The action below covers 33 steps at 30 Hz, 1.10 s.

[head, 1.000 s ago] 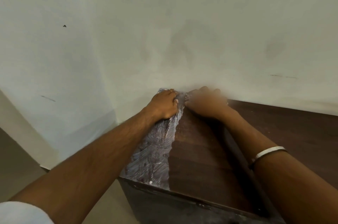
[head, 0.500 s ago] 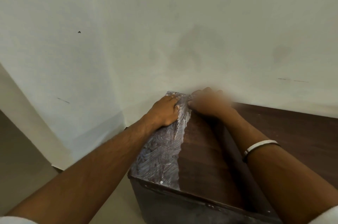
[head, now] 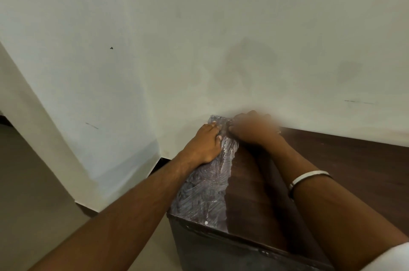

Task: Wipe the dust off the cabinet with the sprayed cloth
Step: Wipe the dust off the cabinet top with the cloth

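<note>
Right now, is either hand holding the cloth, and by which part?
Cannot tell. Both hands, left and right, rest on the cabinet top's far end; no cloth shows, and the right hand is blurred.

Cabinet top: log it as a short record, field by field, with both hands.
surface: dark wood cabinet against a pale wall
dust: grey smeared strip along the top's left side; the right part looks clean
left hand: rests on the dusty strip near the wall
right hand: blurred, at the back edge by the wall
cloth: cannot make it out
wrist: pale bangle on the right arm
</note>
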Tool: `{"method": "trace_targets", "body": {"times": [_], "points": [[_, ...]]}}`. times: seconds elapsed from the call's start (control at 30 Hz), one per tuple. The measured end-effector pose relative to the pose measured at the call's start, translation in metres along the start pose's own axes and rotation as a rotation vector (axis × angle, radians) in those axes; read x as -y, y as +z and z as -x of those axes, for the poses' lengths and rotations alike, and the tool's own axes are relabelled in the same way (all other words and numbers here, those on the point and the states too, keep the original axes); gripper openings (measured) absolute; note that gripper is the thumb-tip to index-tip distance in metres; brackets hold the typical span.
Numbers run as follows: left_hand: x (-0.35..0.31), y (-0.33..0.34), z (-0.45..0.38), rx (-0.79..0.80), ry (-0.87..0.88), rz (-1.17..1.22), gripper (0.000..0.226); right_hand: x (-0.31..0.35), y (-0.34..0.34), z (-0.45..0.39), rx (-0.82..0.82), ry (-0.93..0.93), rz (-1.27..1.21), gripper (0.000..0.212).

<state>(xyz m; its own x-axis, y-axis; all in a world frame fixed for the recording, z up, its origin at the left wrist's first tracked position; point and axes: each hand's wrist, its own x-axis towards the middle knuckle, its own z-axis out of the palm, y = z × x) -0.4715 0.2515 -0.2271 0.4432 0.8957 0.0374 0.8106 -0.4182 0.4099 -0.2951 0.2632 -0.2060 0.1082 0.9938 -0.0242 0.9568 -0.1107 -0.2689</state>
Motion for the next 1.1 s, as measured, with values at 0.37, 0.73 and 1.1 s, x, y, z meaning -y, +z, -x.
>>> {"method": "trace_targets", "body": {"times": [0.37, 0.73, 1.1], "points": [[0.004, 0.001, 0.008, -0.027, 0.000, 0.058, 0.051, -0.013, 0.000, -0.002, -0.019, 0.011, 0.016, 0.064], [0.004, 0.005, 0.010, -0.094, -0.006, 0.104, 0.050, -0.008, 0.005, 0.008, 0.002, -0.109, 0.011, 0.067], [0.004, 0.002, 0.025, -0.075, -0.042, 0.161, 0.050, 0.004, 0.013, 0.039, -0.019, -0.120, 0.003, 0.063]]}}
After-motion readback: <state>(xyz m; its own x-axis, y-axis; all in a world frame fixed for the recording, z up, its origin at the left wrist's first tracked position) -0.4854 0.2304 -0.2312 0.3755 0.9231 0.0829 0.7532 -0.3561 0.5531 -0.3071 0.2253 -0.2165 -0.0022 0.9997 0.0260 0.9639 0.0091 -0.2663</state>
